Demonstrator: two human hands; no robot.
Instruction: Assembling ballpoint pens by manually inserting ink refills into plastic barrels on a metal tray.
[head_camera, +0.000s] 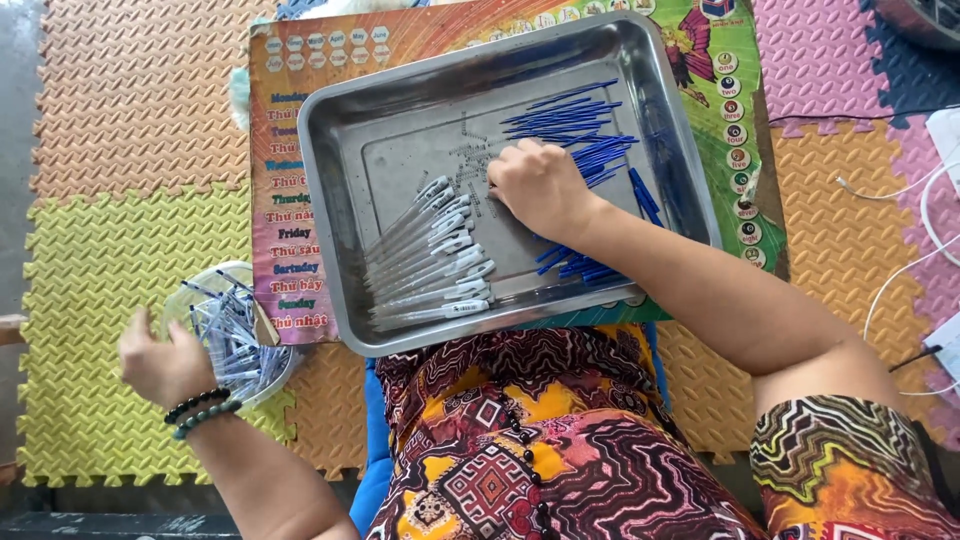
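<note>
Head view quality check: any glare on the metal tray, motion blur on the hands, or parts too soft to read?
Head view: even daylight, soft shadows; the tray shows mild sheen and blue reflections of the refills on its right wall, no blown-out glare. The right hand is fairly sharp; the left hand by the clear bowl is slightly soft. Pen barrels are distinct; the tiny springs are too small to resolve.

Small metal springs (472, 165) lie scattered mid-tray under the right hand's fingertips. Blue ink refills (575, 125) fan out beside them. Finished pens (232, 335) fill a clear round tub at the left hand.
</note>
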